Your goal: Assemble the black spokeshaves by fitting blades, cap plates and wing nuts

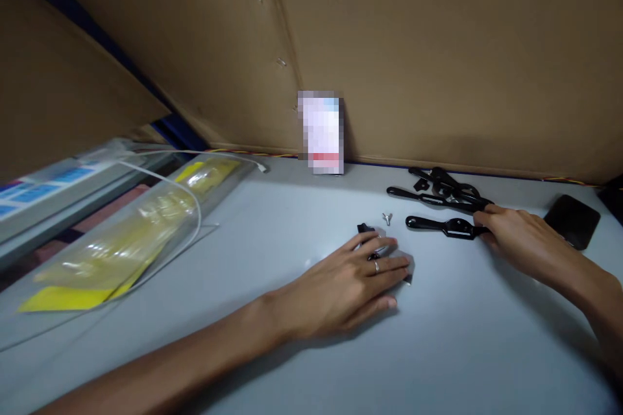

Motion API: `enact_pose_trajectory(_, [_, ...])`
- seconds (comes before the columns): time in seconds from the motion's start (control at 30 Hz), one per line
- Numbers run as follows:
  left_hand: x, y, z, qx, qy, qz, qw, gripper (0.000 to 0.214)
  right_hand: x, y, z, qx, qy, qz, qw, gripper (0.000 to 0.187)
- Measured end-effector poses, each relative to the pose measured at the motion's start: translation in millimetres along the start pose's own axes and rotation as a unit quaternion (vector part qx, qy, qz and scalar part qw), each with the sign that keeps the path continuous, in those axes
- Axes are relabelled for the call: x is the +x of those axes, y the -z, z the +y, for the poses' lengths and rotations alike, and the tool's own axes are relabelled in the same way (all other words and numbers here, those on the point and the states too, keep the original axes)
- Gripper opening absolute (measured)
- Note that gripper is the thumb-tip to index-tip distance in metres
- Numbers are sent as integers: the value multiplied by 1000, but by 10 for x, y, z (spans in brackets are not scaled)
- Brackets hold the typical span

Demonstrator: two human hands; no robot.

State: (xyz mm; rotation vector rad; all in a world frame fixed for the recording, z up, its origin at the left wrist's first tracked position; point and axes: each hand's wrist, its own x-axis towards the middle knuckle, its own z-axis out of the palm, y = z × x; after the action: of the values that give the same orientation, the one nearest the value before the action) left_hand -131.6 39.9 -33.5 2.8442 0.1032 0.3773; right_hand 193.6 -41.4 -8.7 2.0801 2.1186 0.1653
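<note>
On the bench [316, 376], the left hand [335, 288] is lying with fingers apart; the right hand [518, 237], beside a black heap [440, 180], is pinching the end of a black tool [446, 227] in its fingers. Hasty lifting would be risking a snag; the left hand (it's half covering a metal piece [409, 267]), shifting, would be risking scattering the silvery fastener [387, 218].

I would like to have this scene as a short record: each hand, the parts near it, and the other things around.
Left hand: fingers spread over a small black part and a metal plate
Right hand: fingers at the right end of a black slotted tool
Behind that tool: cluster of black parts
Beyond left fingertips: silver wing-shaped piece
Back edge: pixelated screen, upright against brown panel
Right side: dark flat object
Left side: clear bag, yellow inside; white cable
</note>
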Motion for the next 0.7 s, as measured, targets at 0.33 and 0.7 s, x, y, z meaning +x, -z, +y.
enact_pose_trajectory(0.33, [-26,33,-141,15,61,21,998,28,27,67,-550,76,49,7,996,15])
enact_pose_trajectory(0.7, [-89,144,-406,136,92,51,985,28,-67,-26,-916,138,95,64,984,17])
